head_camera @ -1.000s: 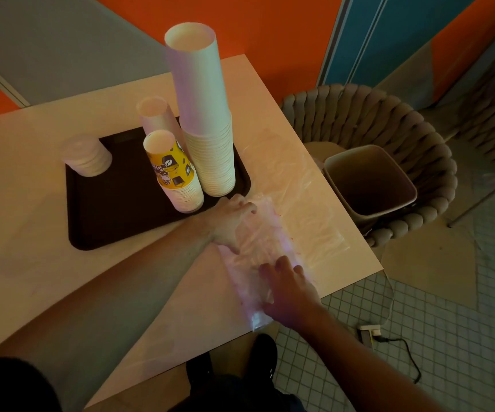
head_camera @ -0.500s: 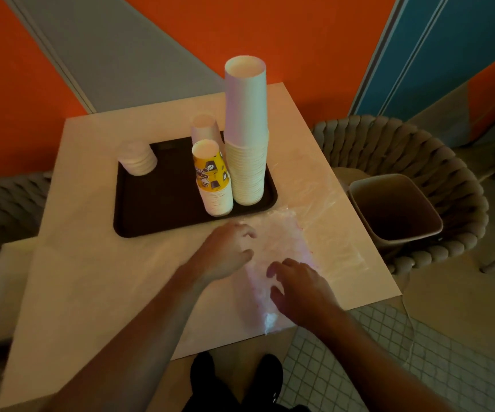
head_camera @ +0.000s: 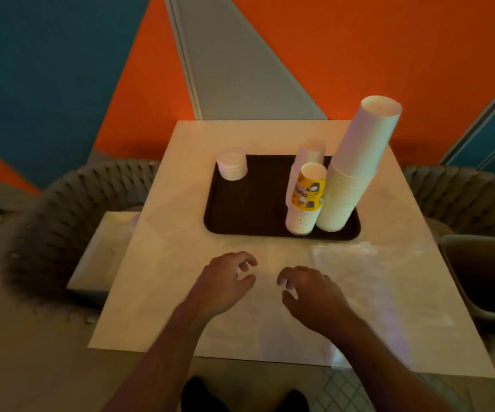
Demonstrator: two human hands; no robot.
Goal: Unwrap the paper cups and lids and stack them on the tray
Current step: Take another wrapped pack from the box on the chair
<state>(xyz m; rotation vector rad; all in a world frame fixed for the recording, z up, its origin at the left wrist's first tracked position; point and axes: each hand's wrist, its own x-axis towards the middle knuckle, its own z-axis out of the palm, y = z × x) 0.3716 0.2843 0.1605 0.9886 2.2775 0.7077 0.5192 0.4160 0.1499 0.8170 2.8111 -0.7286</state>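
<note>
Head view: the unwrapping looks done, judging by how things lie. On the dark tray point(head_camera: 240, 215) stand 3 cup stacks: a tall white stack point(head_camera: 356, 165) at the right edge, leaning right in this wide lens, a shorter stack topped by a yellow printed cup point(head_camera: 307, 197) touching it on its left, and a third white stack point(head_camera: 310, 151) just behind. A short stack of lids point(head_camera: 232, 164) sits in the tray's far left corner, well apart from the cups.

The step in hand seems to be clearing the leftover clear plastic wrap point(head_camera: 359, 281), which lies flat over the near right part of the counter point(head_camera: 163, 263). The next move likely calls for gathering that film into a bundle without nudging the tall stack.

The left hand point(head_camera: 225, 281) hovers palm down, fingers curled and loosely apart, holding nothing; whether it touches the counter I cannot tell. The right hand point(head_camera: 308, 289) is the same: fingers half curled and spread, empty, over the wrap's near left edge, contact unclear.
</note>
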